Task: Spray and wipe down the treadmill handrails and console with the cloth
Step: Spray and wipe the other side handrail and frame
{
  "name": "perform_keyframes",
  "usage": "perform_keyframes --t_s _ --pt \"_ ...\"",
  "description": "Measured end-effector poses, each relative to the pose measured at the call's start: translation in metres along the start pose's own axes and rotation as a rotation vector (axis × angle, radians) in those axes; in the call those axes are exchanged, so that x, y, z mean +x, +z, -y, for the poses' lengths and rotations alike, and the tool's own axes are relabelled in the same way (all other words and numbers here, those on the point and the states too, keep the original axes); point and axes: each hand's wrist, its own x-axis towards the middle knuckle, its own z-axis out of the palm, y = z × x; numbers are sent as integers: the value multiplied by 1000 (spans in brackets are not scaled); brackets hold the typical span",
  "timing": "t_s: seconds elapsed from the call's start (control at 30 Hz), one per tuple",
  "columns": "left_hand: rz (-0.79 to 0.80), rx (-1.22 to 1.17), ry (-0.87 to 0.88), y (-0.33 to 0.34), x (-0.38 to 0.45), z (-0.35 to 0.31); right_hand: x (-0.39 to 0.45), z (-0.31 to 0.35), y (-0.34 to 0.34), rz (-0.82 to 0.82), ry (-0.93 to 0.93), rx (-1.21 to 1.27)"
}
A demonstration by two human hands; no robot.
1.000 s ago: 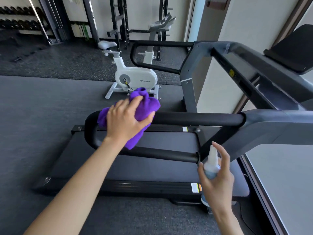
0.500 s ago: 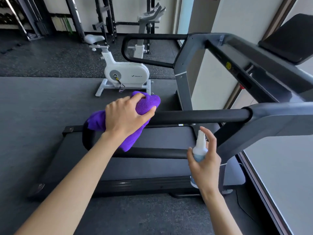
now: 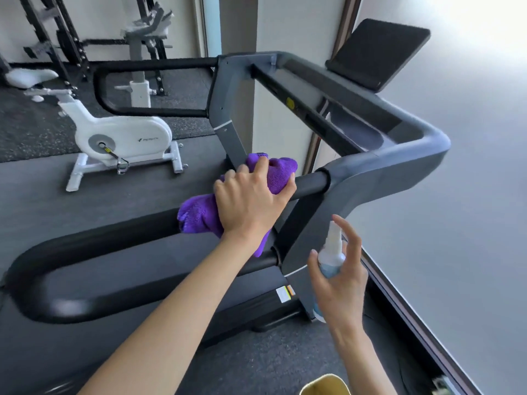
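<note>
On handrail, cloth; bottle beside.

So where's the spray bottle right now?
In the head view, the spray bottle is at lower right, held upright in the right hand, just below the purple cloth on the near handrail.

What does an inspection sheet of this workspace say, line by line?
Surface: near handrail, black padded loop; dark floor below.
Job's things: purple cloth wrapped on the rail near its grey joint; spray bottle upright; console dark.
Clutter: nothing seen.
Grippers: left hand grips the cloth on the rail; right hand holds the bottle, index finger raised beside the nozzle.
Cables: nothing seen.
Surroundings: white exercise bike, black rack behind.
</note>
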Motion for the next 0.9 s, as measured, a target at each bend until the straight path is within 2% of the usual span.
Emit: perform_keyframes --t_s 0.23,0.37,0.5,0.67,0.9 --pt "-20 -39 12 28 16 -73 27 -30 -50 -14 42 -19" --pt "-43 -67 -50 37 22 -100 40 -47 -84 -33 40 -62" --pt "-73 -101 -24 39 21 -91 50 -57 -96 -10 47 -84" --pt "-33 -105 64 28 14 -60 73 -66 -92 1 65 -94" --pt "-48 -60 -12 17 2 -30 131 -53 -88 -27 4 -222"
